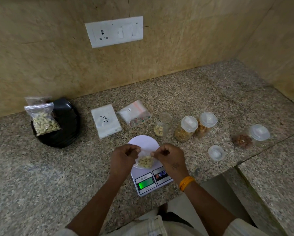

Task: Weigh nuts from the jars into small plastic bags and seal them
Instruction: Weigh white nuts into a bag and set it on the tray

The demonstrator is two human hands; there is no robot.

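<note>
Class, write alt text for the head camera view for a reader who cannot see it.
Both hands, left hand and right hand, pinch the top of a small bag of cashews over a white kitchen scale. Four jars, one open jar, stand behind on the granite counter.

Bare speckled granite counter (40, 176) lies open left of the white digital kitchen scale (147, 180) and along the tan stone wall (57, 65). Obstacles ring the scale — a black oval plastic tray (67, 123) far left, two flat white bag packets (106, 123) behind, clear nut jars (185, 128) right-rear, a loose clear lid (217, 152) just right.
</note>
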